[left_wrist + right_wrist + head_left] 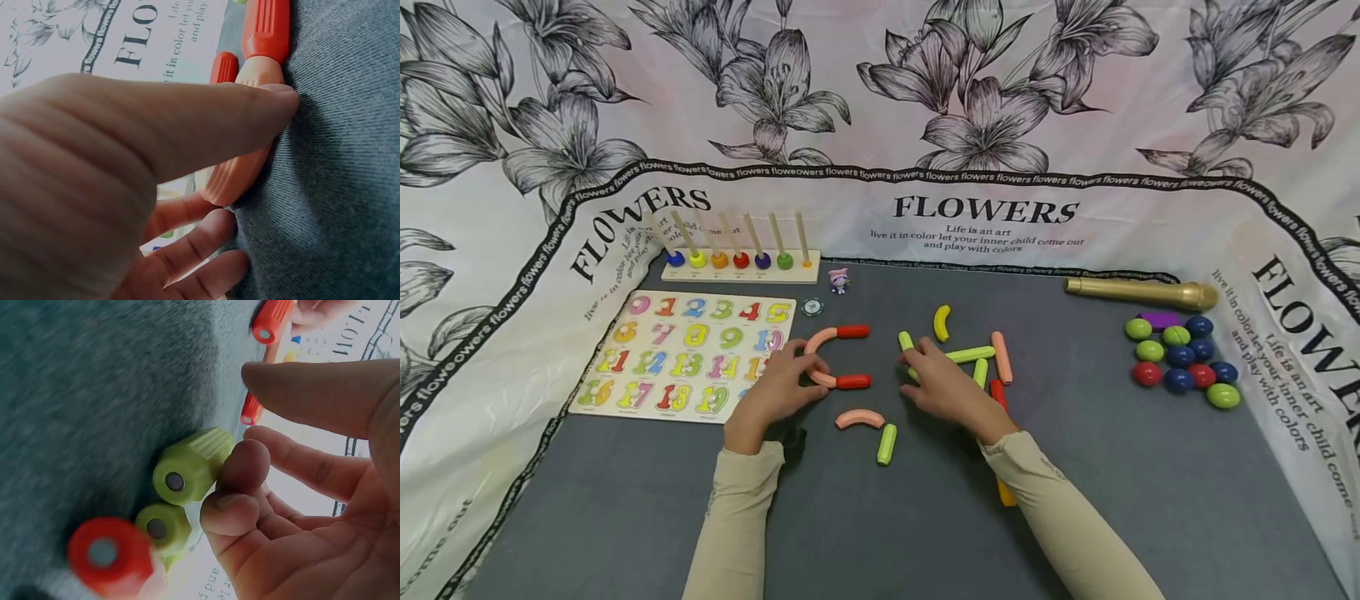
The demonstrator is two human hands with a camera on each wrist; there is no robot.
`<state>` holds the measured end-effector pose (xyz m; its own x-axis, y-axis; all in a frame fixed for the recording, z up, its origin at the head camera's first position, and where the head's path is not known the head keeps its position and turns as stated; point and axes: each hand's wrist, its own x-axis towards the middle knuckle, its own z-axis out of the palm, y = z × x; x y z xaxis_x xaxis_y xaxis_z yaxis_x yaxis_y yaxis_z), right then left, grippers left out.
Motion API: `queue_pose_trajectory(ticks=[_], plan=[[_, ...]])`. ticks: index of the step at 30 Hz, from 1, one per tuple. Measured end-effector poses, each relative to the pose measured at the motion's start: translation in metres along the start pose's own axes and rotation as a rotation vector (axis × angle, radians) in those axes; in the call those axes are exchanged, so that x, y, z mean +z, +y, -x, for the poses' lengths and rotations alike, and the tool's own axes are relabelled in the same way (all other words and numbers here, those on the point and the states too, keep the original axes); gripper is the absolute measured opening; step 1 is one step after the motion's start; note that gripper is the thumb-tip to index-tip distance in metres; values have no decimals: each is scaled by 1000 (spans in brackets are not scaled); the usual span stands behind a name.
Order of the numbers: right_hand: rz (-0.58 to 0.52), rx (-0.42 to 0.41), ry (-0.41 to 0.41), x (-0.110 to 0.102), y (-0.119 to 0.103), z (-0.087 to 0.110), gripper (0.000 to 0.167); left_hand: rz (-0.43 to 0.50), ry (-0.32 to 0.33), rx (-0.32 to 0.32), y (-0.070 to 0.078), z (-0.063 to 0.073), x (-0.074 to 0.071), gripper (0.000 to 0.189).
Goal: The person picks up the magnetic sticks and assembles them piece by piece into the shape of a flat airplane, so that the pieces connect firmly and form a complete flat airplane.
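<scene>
My left hand (782,387) pinches a curved pink magnetic rod (240,172) between thumb and fingers. Pink curves and two straight red magnetic rods (853,382) form a C lying on the grey table, its opening to the right. My right hand (951,387) hovers low over green magnetic rods (970,355). In the right wrist view its fingertips are beside a green rod (194,462), with the thumb held apart; whether they touch it I cannot tell. A red rod (109,553) lies nearby. Part of the green rod (906,340) at its left is hidden by the fingers.
Loose pink (859,418), green (887,445) and yellow (941,323) rods lie around the hands. At left are a number board (651,408) and a peg stand (741,275); a chip (812,307) and figurine (839,281) stand near. Right are a gold microphone (1142,292) and several colored balls (1180,358).
</scene>
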<state>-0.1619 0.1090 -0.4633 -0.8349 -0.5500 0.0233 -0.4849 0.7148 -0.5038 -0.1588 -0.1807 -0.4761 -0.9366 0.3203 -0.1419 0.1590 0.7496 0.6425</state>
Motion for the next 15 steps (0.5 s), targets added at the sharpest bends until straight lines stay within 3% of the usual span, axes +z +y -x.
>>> queue_pose_trajectory(ticks=[5, 11, 15], plan=[[-6, 24, 4, -2, 5, 7, 31, 24, -2, 9, 0, 1, 0, 23], [-72, 54, 33, -10, 12, 15, 29, 29, -25, -30, 3, 0, -4, 41], [-85, 58, 83, -16, 19, 20, 24, 60, -10, 16, 5, 0, -5, 41]])
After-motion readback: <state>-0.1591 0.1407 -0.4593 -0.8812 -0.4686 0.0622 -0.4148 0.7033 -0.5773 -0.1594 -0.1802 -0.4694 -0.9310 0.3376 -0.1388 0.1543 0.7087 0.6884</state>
